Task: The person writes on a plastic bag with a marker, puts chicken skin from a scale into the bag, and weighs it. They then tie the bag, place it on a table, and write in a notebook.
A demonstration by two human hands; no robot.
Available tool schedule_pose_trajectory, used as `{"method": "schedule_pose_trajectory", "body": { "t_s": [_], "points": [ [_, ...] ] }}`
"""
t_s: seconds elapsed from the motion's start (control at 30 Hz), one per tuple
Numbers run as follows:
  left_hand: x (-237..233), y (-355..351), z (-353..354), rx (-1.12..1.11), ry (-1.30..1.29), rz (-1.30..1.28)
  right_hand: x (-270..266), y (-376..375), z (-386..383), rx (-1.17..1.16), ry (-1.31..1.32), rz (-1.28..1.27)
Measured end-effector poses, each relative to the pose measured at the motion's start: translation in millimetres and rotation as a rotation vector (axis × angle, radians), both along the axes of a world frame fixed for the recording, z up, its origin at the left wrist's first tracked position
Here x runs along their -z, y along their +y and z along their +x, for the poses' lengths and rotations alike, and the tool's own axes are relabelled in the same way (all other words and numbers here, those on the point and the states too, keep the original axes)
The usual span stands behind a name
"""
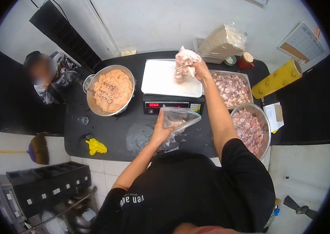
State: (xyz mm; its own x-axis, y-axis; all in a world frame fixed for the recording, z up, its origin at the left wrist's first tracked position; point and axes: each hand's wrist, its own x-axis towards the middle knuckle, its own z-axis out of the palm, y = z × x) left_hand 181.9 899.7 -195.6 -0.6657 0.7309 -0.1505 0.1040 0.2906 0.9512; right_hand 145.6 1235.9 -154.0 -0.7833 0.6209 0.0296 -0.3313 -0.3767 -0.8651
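My right hand (201, 70) grips a clump of raw meat pieces (185, 62) above the right part of a white tray (159, 78). The tray rests on a digital scale (149, 104) with a lit red display. In front of the scale, my left hand (161, 130) holds a clear plastic bag (190, 116) by its side, its mouth spread. Some meat (177, 123) shows inside the bag. To the right are a metal pan (249, 84) of cut meat and, nearer, a metal bowl (267, 134) of meat pieces.
At the left stands a metal bowl (133, 89) of orange-coloured mince under labelled film. A yellow cloth (96, 146) and a small glass (83, 120) lie near the left edge. A yellow film roll (278, 79), a red mug (245, 61) and papers (275, 117) are at right. Another person (42, 74) is at far left.
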Motion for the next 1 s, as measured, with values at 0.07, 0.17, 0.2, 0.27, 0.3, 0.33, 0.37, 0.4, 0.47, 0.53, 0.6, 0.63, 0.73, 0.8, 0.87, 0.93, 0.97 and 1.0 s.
{"method": "schedule_pose_trajectory", "body": {
  "t_s": [0.07, 0.17, 0.2, 0.27, 0.3, 0.33, 0.37, 0.4, 0.47, 0.53, 0.6, 0.63, 0.73, 0.8, 0.87, 0.93, 0.97, 1.0],
  "points": [
    [4.3, 3.3, -1.1, -0.015, -0.012, 0.013, -12.3, 1.3, 8.4, -0.110, 0.076, -0.062],
    [0.5, 6.8, -0.5, -0.036, -0.071, 0.035, -33.7, -1.1, 23.4, -0.190, 0.149, -0.074],
    [-1.1, 7.6, 0.0, -0.041, -0.112, 0.044, -43.1, -3.8, 27.9, -0.224, 0.221, -0.082],
    [2.4, 9.5, 1.2, -0.027, -0.072, 0.064, -58.7, -8.1, 36.5, -0.223, 0.239, -0.089],
    [-0.5, 9.6, 3.3, -0.008, -0.120, 0.069, -70.4, -16.0, 43.4, -0.238, 0.308, -0.109],
    [-0.6, 8.3, 5.0, 0.008, -0.170, 0.071, -77.7, -25.7, 49.7, -0.255, 0.375, -0.134],
    [12.7, 9.3, 5.5, 0.008, -0.186, 0.058, -83.3, -37.2, 55.6, -0.263, 0.367, -0.143],
    [17.6, 10.0, 6.7, 0.001, -0.192, 0.054, -88.5, -50.0, 62.6, -0.313, 0.376, -0.178],
    [23.0, 11.6, 9.6, -0.011, -0.191, 0.154, -93.1, -76.5, 77.7, -0.405, 0.394, -0.241],
    [-26.9, 8.3, 15.6, -0.004, -0.364, 0.157, -72.4, -105.8, 89.7, -0.307, 0.280, -0.248],
    [-36.9, 6.6, 14.5, -0.031, -0.480, 0.227, -25.2, -124.2, 101.4, -0.367, 0.124, -0.222],
    [-30.1, 5.3, 12.4, -0.014, -0.428, 0.250, -5.2, -133.4, 104.1, -0.460, 0.090, -0.253],
    [-29.5, -0.4, 8.2, 0.020, -0.400, 0.370, 52.2, -150.6, 118.0, -0.613, -0.242, -0.162],
    [-18.0, -7.9, 5.9, 0.049, -0.390, 0.373, 77.0, -167.1, 122.6, -0.681, -0.422, 0.170],
    [-15.8, -17.6, 10.8, 0.121, -0.249, 0.189, 86.2, -174.0, 121.6, -0.733, -0.498, 0.458],
    [-18.6, -25.6, 19.0, 0.165, -0.175, 0.120, 80.9, -181.2, 114.7, -0.771, -0.569, 0.754],
    [-19.9, -29.4, 25.2, 0.163, -0.109, 0.149, 78.1, -184.6, 109.6, -0.768, -0.822, 0.918],
    [-24.3, -32.5, 28.9, 0.159, -0.042, 0.177, 76.0, -186.3, 105.4, -0.756, -1.076, 1.080]
  ]
}}
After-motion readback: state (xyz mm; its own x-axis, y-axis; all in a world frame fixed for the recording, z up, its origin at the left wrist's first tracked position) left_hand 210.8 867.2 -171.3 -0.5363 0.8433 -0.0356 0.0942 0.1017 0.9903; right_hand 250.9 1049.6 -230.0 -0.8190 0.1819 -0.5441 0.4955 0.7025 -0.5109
